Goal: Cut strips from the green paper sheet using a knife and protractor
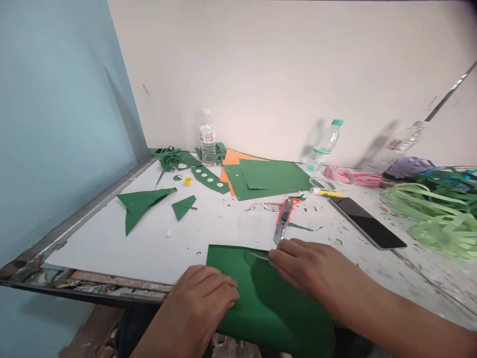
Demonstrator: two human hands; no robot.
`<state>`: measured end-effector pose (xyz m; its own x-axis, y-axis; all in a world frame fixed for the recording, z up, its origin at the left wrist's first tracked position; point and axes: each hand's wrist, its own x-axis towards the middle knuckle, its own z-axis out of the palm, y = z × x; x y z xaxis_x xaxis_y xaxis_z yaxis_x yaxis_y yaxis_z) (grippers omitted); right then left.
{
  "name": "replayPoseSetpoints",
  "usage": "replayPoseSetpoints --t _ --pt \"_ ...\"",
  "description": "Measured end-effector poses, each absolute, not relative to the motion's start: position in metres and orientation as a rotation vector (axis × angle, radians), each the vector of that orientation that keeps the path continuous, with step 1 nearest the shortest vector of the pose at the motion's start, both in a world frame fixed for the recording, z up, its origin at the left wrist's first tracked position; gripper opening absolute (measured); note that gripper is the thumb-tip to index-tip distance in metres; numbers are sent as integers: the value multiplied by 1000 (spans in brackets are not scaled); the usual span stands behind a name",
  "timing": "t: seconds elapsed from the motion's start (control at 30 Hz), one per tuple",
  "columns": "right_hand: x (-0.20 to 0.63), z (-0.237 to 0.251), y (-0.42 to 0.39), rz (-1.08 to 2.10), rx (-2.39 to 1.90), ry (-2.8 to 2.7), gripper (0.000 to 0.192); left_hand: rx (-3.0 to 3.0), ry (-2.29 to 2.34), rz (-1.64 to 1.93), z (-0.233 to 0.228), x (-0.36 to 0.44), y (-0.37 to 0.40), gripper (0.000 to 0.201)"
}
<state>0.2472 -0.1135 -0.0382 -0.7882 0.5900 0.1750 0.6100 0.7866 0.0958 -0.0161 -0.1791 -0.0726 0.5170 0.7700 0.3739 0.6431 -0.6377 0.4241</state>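
Note:
A large green paper sheet [268,303] lies in front of me, its lower part curving down over the table's front edge. My left hand [206,296] is closed, fingers curled together on the left side of the sheet. Near the sheet's far edge, my right hand [303,263] pinches the end of a thin shiny strip [257,254]; its kind is hard to make out. Just beyond the right fingertips rests an orange box cutter [285,219]. Folded green paper [143,205] and a smaller green scrap [184,206] lie farther left.
Green sheets [272,176] over orange paper [230,158] lie at the back. Along the wall stand a water bottle [207,141] and a leaning bottle [324,146]. On the right are a glue stick [328,193], a phone [367,222] and light green paper strips [439,219].

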Motion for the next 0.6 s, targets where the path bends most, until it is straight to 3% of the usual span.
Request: replayPoseSetpoints --t 0.13,0.3,0.47,0.6 --pt "210 -41 -114 -165 -813 -2936 12 2570 1179 840 -70 -16 -185 26" --pt "186 -48 -118 50 -710 -2955 4 2480 1264 888 -67 -23 -190 13" --pt "204 -44 -111 267 -688 -2781 21 2493 1364 908 -73 -25 -181 20" --pt "253 -31 -65 217 -886 -2667 29 2525 1413 767 -80 -24 -171 29"
